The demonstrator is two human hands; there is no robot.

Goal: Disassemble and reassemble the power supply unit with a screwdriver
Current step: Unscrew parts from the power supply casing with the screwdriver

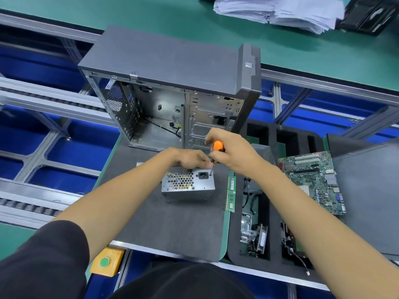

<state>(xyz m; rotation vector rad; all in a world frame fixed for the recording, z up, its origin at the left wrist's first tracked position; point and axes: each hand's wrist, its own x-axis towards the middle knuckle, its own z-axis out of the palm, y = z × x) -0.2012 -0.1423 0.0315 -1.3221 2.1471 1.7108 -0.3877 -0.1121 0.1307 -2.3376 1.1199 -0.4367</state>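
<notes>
A silver power supply unit (pixel 188 186) with a honeycomb grille and a black power socket stands on the dark grey mat (pixel 172 223). My right hand (pixel 228 151) grips an orange-handled screwdriver (pixel 216 152), whose shaft points down to a screw at the unit's upper right corner, beside the socket. My left hand (pixel 191 158) rests on the unit's far top edge with fingers curled over it, fingertips close to the screwdriver shaft.
An open grey computer case (pixel 172 67) stands just behind the unit. A green memory stick (pixel 231 194) lies right of it. A black foam tray (pixel 274 212) holds a fan and cables; a motherboard (pixel 313 180) lies further right. Paper stacks (pixel 276 11) sit far back.
</notes>
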